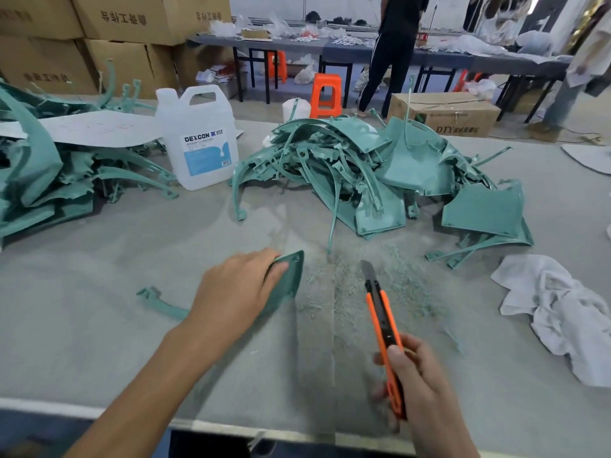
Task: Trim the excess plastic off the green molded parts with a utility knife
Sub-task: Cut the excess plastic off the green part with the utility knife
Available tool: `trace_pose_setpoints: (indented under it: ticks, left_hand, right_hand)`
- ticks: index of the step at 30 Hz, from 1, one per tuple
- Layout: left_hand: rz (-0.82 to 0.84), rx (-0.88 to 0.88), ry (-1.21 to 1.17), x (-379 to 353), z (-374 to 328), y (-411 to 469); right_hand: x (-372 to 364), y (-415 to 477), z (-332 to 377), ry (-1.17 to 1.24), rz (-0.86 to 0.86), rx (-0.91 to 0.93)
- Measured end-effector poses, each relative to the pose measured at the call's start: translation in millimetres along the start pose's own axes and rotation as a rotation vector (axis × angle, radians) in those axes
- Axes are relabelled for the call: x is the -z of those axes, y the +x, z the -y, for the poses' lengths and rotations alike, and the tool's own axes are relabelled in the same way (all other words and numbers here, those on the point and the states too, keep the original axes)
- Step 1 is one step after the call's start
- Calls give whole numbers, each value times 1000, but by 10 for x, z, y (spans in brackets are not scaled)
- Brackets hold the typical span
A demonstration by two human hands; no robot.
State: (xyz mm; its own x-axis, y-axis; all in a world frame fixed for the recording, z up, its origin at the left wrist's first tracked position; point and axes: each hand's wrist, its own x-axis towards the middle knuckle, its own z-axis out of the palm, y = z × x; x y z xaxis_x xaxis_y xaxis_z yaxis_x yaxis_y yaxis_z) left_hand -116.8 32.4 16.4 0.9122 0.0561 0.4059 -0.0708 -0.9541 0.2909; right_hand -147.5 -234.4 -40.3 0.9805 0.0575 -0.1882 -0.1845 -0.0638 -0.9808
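Observation:
My left hand [238,292] grips a green molded part [291,276] from above, holding it near the middle of the grey table [99,325]. Its thin curved arm [158,302] sticks out to the left of my wrist. My right hand [416,381] holds an orange utility knife [383,322] by its rear end, blade out and pointing away, a short way right of the part and not touching it. Green shavings [363,292] lie scattered between part and knife.
A heap of green parts [380,180] fills the middle back, and another stack [49,180] sits at the left under a white sheet. A white DEXCON jug [201,137] stands between them. A crumpled white cloth [562,315] lies at the right. Person standing behind, by tables and orange stools.

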Motion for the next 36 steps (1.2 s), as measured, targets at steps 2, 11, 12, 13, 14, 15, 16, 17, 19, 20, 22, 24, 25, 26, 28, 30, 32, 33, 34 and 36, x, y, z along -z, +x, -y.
trace_pose_setpoints:
  ticks: [2, 11, 12, 13, 14, 15, 16, 17, 19, 20, 22, 24, 25, 26, 28, 30, 32, 33, 34, 36]
  left_hand:
    - [60, 32, 116, -49, 62, -40]
    - [295, 77, 43, 51, 74, 198]
    - [310, 74, 33, 34, 33, 214]
    - [342, 76, 34, 13, 0, 227]
    - [377, 78, 30, -14, -18, 236]
    - [405, 80, 16, -40, -19, 242]
    - [425, 83, -3, -62, -8, 246]
    - [445, 82, -14, -78, 11, 252]
    - [490, 66, -12, -93, 61, 248]
    - [507, 55, -12, -94, 77, 240]
    - [515, 42, -10, -95, 77, 217]
    - [501, 40, 20, -109, 63, 212]
    - [495, 45, 34, -117, 56, 212]
    - [491, 47, 40, -125, 52, 215]
    - [488, 47, 43, -140, 57, 217]
    - [490, 60, 37, -144, 71, 214]
    - [495, 73, 35, -143, 76, 211]
    - [494, 76, 38, -143, 78, 208]
    - [493, 78, 39, -146, 77, 205]
    - [488, 77, 35, -147, 73, 201]
  right_hand:
    - [-125, -95, 45, 117, 150, -116]
    - [-576, -123, 5, 274, 201, -323]
    - [-621, -110, 14, 279, 199, -320]
    - [-659, -94, 27, 285, 196, -323]
    - [-690, -76, 35, 293, 196, -336]
    - [-718, -60, 43, 296, 201, -356]
    - [-743, -47, 43, 292, 211, -375]
    - [-770, -37, 46, 285, 223, -390]
    - [-819, -29, 42, 262, 243, -398]
    - [-836, -24, 40, 251, 247, -388]
    - [-850, -15, 42, 229, 238, -358]
    - [-852, -14, 58, 193, 213, -324]
    - [-854, -23, 72, 169, 207, -301]
    - [-852, -33, 83, 145, 209, -270]
    - [-839, -58, 139, 131, 221, -194]
    - [-806, -79, 228, 154, 241, -113]
    - [-756, -111, 315, 176, 282, -34]
    - [-733, -126, 350, 193, 296, -11]
    - [-714, -136, 351, 204, 293, -2]
    - [-712, -129, 273, 212, 242, -32]
